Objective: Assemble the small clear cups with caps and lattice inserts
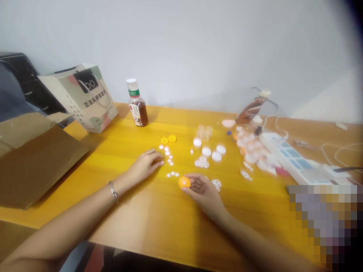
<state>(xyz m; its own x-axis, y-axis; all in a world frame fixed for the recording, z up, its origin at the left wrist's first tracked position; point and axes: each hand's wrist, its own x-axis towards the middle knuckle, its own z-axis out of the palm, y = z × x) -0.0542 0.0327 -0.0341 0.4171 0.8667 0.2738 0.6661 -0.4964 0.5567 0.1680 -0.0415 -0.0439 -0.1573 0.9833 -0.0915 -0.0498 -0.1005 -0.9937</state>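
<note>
The right hand (206,193) grips an orange disc (184,183) at its edge, between the thumb and the bent fingers. The disc sits at the fingertips, on the left side of that hand, with a small pale spot showing at its middle. It is apart from the left hand (146,164), to the right of it and closer to the person. The left hand is open, palm down, its thumb parted from the forefinger; whether its fingertips touch the small white pieces (167,153) just beside them is unclear.

Beyond the disc, three white dots (172,174) lie in a short row between the hands. Flat white cutouts (217,184) lie just beside the right hand, and a heap of white rings (202,162) lies farther off. Behind the heap are round white caps (206,152) and some clear cups (204,132). Two yellow discs (172,138) lie side by side past the left hand.

Toward the back of the wooden table (147,223), a bottle (138,110) of dark drink stands upright, with a paper bag (92,99) to its left. A cardboard box (39,158) is at the far left.
</note>
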